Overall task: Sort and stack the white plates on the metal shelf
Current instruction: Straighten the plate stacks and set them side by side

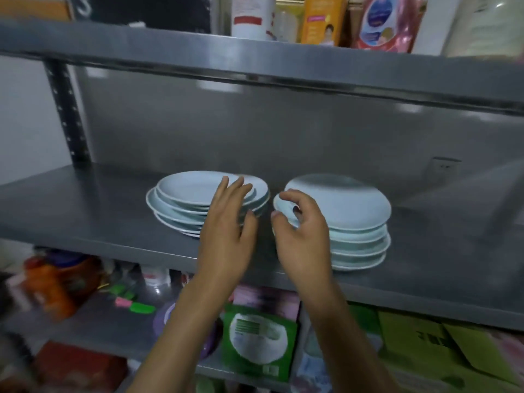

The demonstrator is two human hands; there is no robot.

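Head view: two stacks of white plates sit side by side on the middle metal shelf (85,211), near the centre of the frame. The left stack (184,205) is untidy, its plates shifted off one another; the right stack (351,222) is taller and topped by a plate lying upside down. The left hand (226,236) reaches over the right edge of the left stack with fingers straight and slightly spread, gripping nothing. The right hand (303,236) is at the left rim of the right stack, fingers curled, thumb below the rim; whether it actually pinches a plate cannot be told. Packets and bottles (323,19) crowd the upper shelf.
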